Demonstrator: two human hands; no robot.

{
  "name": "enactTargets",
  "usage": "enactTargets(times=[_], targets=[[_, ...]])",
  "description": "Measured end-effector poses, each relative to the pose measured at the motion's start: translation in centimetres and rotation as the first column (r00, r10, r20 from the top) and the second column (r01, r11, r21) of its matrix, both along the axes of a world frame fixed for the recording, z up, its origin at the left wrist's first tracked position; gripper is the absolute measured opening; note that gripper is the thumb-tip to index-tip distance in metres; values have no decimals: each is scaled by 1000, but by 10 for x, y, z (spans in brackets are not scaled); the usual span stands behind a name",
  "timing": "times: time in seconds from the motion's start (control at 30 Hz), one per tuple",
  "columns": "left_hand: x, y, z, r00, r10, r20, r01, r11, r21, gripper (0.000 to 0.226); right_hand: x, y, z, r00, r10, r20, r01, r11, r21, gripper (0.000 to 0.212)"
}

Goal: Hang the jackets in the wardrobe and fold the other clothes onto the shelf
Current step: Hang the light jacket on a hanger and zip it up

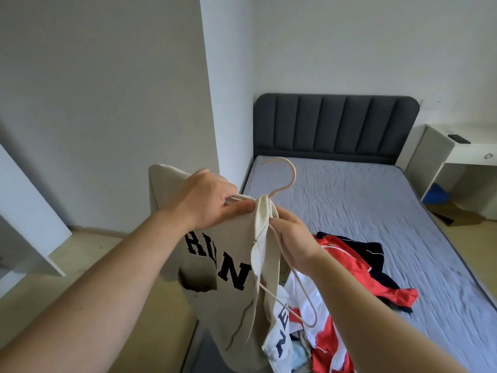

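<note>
— What is the left hand (207,200) doing?
— Its fingers (242,207) are curled and pinch the ribbed collar of the beige jacket (223,292), which is held up in the air. The jacket hangs below them, with dark block letters facing the camera.
— And the right hand (293,238)?
— It is just right of the left fingers, almost touching them. Its own fingers are curled round the wire of a pale hanger (295,173) at the collar. The hook rises above both sets of fingers. One arm of the hanger runs down past the right wrist, outside the cloth. I can't make out its other side under the jacket.
— Where are the other clothes?
— A pile of clothes (349,278) in red, white and navy lies on the bed (376,197). It is below and beyond the right fingers, partly behind the forearm.
— Anything further off?
— A dark padded headboard (336,125) stands well beyond the fingers. To its right is a white surface (481,138) with a small dark flat object (459,138) on it.
</note>
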State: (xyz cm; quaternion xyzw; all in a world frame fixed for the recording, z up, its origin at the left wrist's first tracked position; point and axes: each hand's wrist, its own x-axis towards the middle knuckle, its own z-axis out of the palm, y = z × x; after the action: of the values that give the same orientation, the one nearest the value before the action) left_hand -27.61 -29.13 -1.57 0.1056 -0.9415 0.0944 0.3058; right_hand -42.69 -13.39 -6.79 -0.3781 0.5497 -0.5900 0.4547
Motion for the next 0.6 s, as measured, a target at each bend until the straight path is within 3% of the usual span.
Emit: enactTargets(times=[0.07,0.23,0.33,0.4,0.5,0.53,0.6], targets=[[3,-3,-2,1000,21,-2,-21,999,43,77,5,-4,-1,997,-74,-2,74,997,15,36],[8,-7,-4,998,54,19,-57,986,158,82,11,-15,8,951,-103,-293,134,987,88,30],[9,-10,-9,999,54,1,-53,983,174,80,11,-19,10,885,-218,-412,234,972,-12,18],[12,-12,-10,998,57,-15,-53,982,183,84,7,-18,15,862,-292,-414,273,956,-105,15],[18,-16,-4,997,21,-78,-6,982,190,84,-4,-17,27,905,-176,-387,139,983,-121,19],[19,-17,-2,994,1,-108,21,980,198,80,-6,-17,31,881,-124,-456,90,991,-95,23],[21,-16,0,987,-10,-163,46,976,215,70,-8,-18,32,737,-82,-671,55,997,-61,30]])
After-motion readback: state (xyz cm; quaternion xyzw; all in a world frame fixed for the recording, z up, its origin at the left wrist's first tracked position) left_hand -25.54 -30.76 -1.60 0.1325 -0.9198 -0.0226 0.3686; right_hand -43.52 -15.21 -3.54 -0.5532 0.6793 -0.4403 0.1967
